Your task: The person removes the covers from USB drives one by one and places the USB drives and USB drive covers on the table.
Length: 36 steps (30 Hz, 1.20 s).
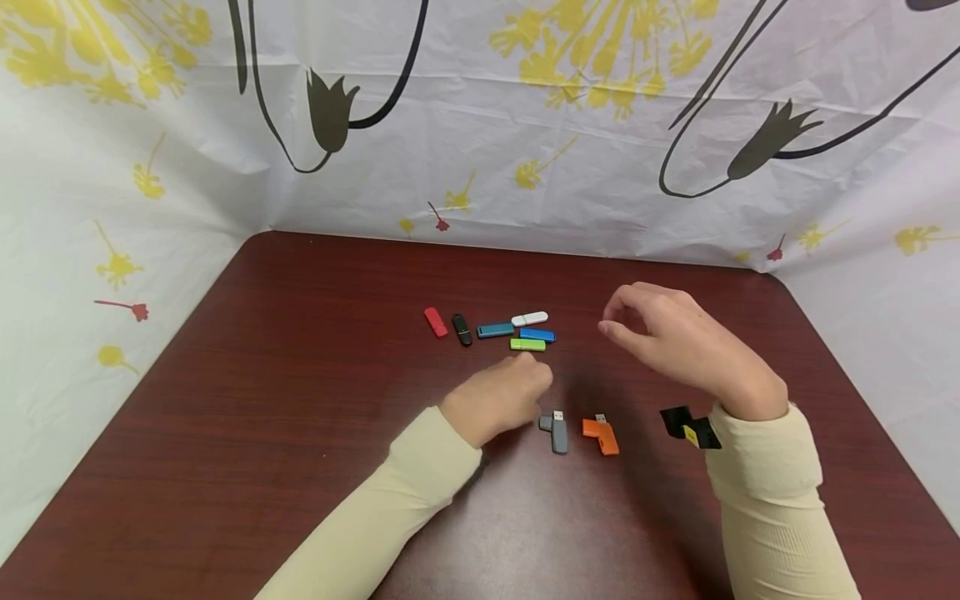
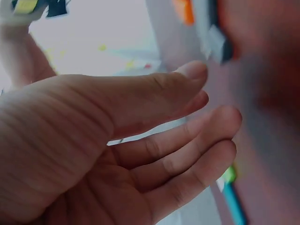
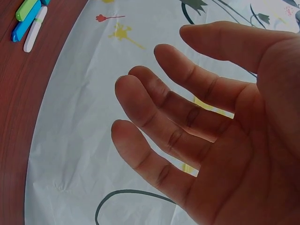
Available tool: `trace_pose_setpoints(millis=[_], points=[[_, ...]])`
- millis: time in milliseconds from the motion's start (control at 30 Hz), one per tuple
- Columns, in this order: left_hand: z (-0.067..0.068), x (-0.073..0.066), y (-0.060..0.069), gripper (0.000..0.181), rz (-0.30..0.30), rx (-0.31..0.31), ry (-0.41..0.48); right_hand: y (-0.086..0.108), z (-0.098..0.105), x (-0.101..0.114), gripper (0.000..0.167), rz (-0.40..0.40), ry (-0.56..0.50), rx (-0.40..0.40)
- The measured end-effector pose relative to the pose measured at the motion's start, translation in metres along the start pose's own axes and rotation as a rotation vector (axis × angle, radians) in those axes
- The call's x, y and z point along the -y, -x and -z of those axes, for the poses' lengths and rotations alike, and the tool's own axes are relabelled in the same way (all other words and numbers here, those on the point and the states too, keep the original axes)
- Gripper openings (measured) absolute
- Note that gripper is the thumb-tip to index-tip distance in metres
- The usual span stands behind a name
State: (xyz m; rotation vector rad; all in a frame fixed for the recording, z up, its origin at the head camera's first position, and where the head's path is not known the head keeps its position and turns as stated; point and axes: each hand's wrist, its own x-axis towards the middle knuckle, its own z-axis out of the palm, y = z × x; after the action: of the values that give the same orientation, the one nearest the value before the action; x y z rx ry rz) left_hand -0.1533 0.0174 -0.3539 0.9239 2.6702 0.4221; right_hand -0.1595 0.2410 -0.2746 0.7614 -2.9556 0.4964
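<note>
My left hand [image 1: 501, 400] is low over the table, just left of a grey USB flash drive [image 1: 558, 435] with its metal plug bared. In the left wrist view its fingers are loosely bent, with nothing between thumb and fingertips. An orange flash drive [image 1: 602, 437], plug also showing, lies right of the grey one. My right hand [image 1: 671, 340] is raised above the table's right side, fingers relaxed and holding nothing. Beyond the left hand lie a green flash drive [image 1: 527, 344], a blue one [image 1: 537, 335], a white one [image 1: 529, 319] and a teal one [image 1: 496, 331].
Left of the teal drive are a black flash drive [image 1: 462, 329] and a red one [image 1: 436, 322]. The dark red wooden table [image 1: 247, 400] ends against a white patterned sheet [image 1: 465, 150] at the back and sides. A black device [image 1: 690, 428] sits at my right wrist.
</note>
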Motion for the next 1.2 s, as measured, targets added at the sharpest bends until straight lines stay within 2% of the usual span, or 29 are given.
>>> trace_pose_setpoints(millis=[100,167,300,433,633,733,900,1200], points=[[0.016,0.011,0.005,0.024,0.040,-0.037,0.056,-0.001,0.000,-0.001,0.006,-0.008,-0.008,0.004],[0.027,0.018,0.010,0.023,0.055,-0.087,0.068,-0.002,-0.001,-0.001,0.006,-0.016,-0.017,0.011],[0.045,0.031,0.022,0.019,0.080,-0.197,0.064,-0.005,-0.004,-0.001,0.011,-0.014,-0.044,0.025],[0.058,0.040,0.030,0.026,0.126,-0.240,0.055,-0.009,-0.010,0.000,0.021,-0.008,-0.072,0.043],[0.067,0.049,0.037,0.038,0.166,-0.296,0.032,-0.017,-0.025,0.004,0.033,0.004,-0.081,0.084],[0.071,0.052,0.040,0.044,0.192,-0.324,0.059,-0.023,-0.031,0.008,0.035,0.012,-0.078,0.088],[0.077,0.056,0.045,0.052,0.240,-0.337,0.106,-0.029,-0.034,0.015,0.037,0.013,-0.092,0.078],[0.081,0.058,0.049,0.052,0.245,-0.358,0.132,-0.041,-0.041,0.022,0.038,0.013,-0.089,0.094]])
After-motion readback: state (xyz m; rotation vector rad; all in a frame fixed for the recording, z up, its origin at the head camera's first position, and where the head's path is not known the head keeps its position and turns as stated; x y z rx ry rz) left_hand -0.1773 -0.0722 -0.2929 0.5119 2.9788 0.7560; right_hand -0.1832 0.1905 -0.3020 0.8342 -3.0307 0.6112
